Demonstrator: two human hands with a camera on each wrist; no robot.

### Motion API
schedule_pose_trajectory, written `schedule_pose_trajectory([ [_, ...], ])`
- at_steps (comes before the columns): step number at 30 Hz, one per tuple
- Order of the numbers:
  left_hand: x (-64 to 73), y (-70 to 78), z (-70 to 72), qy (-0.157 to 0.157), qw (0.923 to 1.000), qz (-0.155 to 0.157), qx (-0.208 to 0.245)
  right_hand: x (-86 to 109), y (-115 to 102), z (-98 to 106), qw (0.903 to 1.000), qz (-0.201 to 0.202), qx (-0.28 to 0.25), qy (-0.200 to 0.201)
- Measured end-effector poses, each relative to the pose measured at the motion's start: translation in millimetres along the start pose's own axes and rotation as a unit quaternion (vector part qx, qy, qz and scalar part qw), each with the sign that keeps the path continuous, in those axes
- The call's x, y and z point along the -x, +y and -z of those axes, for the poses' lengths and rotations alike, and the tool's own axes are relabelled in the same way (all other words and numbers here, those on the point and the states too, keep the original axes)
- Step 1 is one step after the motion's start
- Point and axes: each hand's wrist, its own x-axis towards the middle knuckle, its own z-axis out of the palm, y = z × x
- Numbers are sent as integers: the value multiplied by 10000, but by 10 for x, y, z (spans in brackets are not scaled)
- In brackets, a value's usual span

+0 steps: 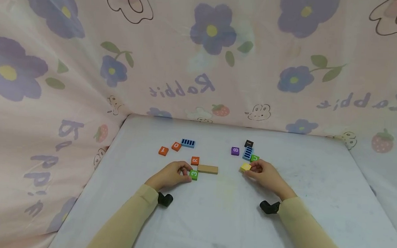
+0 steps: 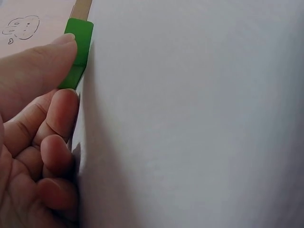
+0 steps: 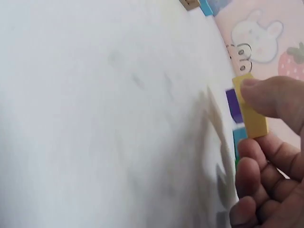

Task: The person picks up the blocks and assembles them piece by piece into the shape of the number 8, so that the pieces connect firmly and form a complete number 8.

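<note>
My left hand (image 1: 173, 174) pinches a green block (image 1: 193, 175) marked 3 between thumb and fingers, at the left end of a plain wooden plank (image 1: 208, 169). In the left wrist view the thumb lies across the face of the green block (image 2: 80, 45). Just behind it is an orange block (image 1: 195, 160) marked R. My right hand (image 1: 266, 175) pinches a yellow block (image 1: 245, 167), its thumb on one face in the right wrist view (image 3: 254, 111). Right behind those fingers sits another green block (image 1: 254, 158), partly hidden by the hand.
Farther back on the right are a blue striped block (image 1: 248, 153), a purple block (image 1: 235, 151) and a black block (image 1: 249, 143). Back left lie two orange blocks, marked 1 (image 1: 163, 151) and 0 (image 1: 176, 146), and a second blue striped block (image 1: 188, 143). Patterned curtains (image 1: 202, 63) border the white table (image 1: 213, 223).
</note>
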Motion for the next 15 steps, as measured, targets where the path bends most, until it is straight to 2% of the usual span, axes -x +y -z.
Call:
schedule_pose_trajectory([
  [6,-14,-44,6,42,10000,23,-82,-158,-193,-228,9995,246,-158,-74],
  [15,-5,-45,-5,21,10000,82,-10,-335,-376,-484,9985,517,114,-143],
])
